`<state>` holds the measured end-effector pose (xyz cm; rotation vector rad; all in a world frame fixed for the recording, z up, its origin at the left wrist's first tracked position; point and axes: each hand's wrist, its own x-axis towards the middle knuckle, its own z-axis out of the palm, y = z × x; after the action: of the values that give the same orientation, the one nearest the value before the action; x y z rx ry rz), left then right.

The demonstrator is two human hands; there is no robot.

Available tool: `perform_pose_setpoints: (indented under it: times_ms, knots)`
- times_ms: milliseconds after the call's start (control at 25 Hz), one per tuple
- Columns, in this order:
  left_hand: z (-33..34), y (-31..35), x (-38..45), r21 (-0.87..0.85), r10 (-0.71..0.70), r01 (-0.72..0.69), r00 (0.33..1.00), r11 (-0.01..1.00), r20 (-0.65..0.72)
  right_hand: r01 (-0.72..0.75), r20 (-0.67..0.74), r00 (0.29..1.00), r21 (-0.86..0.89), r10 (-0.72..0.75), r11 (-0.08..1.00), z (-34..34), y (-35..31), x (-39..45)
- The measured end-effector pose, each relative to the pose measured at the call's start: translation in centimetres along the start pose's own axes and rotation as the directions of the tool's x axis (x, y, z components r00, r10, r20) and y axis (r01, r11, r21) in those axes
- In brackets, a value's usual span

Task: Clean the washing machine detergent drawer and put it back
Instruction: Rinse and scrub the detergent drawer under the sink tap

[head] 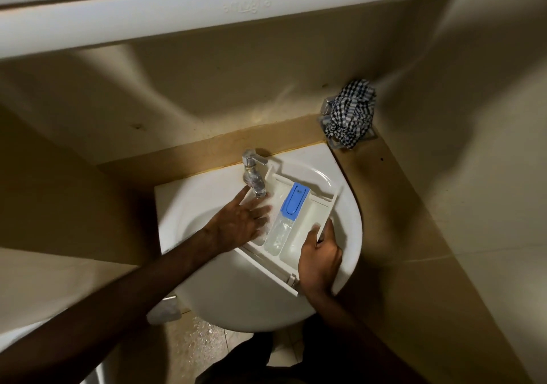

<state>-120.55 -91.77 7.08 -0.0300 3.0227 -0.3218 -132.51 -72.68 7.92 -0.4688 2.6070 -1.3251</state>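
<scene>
R hand (319, 253) at 5 o'clock grips the near R corner of the detergent drawer (307, 221), thumb over its side wall, fingers curled round the edge. Drawer lies diag. across the white basin (183, 206), blue insert (294, 203) in its middle. L hand (241, 221), fingers straight & spread, presses into the drawer's L compartment under the tap (253, 173). Checked cloth (352, 117) at 1 o'clock, on the ledge.

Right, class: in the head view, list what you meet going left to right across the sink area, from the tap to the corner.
Tap → left hand → blue insert in the drawer → right hand → checked cloth.
</scene>
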Motion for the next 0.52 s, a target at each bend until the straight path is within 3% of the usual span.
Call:
perform_pose_setpoints:
  times_ms: [80, 200, 360, 440, 520]
  knots:
    - [0.3, 0.3, -1.3, -0.047, -0.017, 0.014, 0.996, 0.999, -0.082, -0.062, -0.023, 0.998, 0.082, 0.064, 0.995, 1.2, 0.0, -0.7]
    - [0.7, 2.8, -3.0, -0.185, -0.169, 0.148, 0.980, 0.971, -0.101, -0.195, -0.008, 0.980, 0.164, 0.199, 0.967, 2.4, 0.0, -1.0]
    - [0.1, 4.4, -2.7, -0.333, -0.337, 0.352, 0.936, 0.875, 0.102, -0.285, 0.074, 0.958, 0.193, 0.275, 0.939, 2.5, 0.1, 0.2]
    - [-0.2, 4.8, -1.5, -0.363, -0.359, 0.425, 0.903, 0.830, 0.237, -0.325, 0.128, 0.943, 0.161, 0.307, 0.932, 2.5, 0.1, 0.2]
    - [0.1, 4.9, -0.2, -0.388, -0.367, 0.447, 0.892, 0.806, 0.265, -0.336, 0.152, 0.936, 0.130, 0.316, 0.933, 2.5, -0.1, -0.2]
